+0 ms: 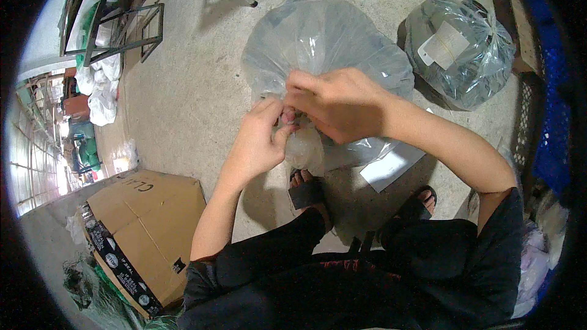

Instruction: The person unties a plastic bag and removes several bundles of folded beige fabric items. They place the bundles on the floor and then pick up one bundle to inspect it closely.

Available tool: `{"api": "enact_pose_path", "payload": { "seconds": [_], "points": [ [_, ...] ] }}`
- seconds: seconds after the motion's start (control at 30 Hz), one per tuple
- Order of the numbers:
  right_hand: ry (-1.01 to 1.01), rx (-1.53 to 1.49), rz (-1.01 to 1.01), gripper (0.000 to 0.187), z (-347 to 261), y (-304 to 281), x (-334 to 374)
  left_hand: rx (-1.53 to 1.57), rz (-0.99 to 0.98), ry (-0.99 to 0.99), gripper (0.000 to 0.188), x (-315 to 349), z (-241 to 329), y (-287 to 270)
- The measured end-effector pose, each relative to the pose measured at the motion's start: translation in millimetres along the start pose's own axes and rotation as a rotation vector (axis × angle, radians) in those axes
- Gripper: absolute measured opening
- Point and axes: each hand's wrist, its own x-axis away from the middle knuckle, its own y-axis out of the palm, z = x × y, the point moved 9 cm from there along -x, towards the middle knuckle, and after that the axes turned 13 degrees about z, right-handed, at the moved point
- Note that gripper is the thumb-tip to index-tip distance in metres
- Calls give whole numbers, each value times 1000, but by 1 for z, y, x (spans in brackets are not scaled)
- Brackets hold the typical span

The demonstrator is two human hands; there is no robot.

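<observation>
A large clear plastic bag (318,36), puffed out and rounded, stands on the floor in front of me. Its mouth is gathered into a neck, and the loose end (304,148) of the plastic hangs toward my feet. My left hand (255,140) pinches the gathered neck between thumb and fingers. Just right of it, my right hand (342,102) is closed at the same neck, its knuckles up. The fingertips of both hands nearly meet. Whether a tie or band is between them is too small to tell.
A second, tied clear bag (452,79) with a card on it sits at the right. White paper (392,166) lies under the big bag's near edge. A cardboard box (153,214) stands at the left, a metal frame (122,30) at the far left, blue crates (553,110) at the right.
</observation>
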Motion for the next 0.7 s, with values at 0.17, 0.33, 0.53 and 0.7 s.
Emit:
{"api": "enact_pose_path", "payload": {
  "seconds": [0.17,0.33,0.53,0.7],
  "points": [
    [-53,-21,-151,33,2,19,10,127,-97,-178,17,6,-22,11],
    [-130,-26,-153,35,6,24,12,210,-170,-273,17,13,-36,20],
    [-138,-54,-106,34,7,30,8,511,-192,-414,12,25,-50,31],
    [-31,-29,73,31,11,21,4,674,-89,-424,13,24,-48,28]
  ]
}}
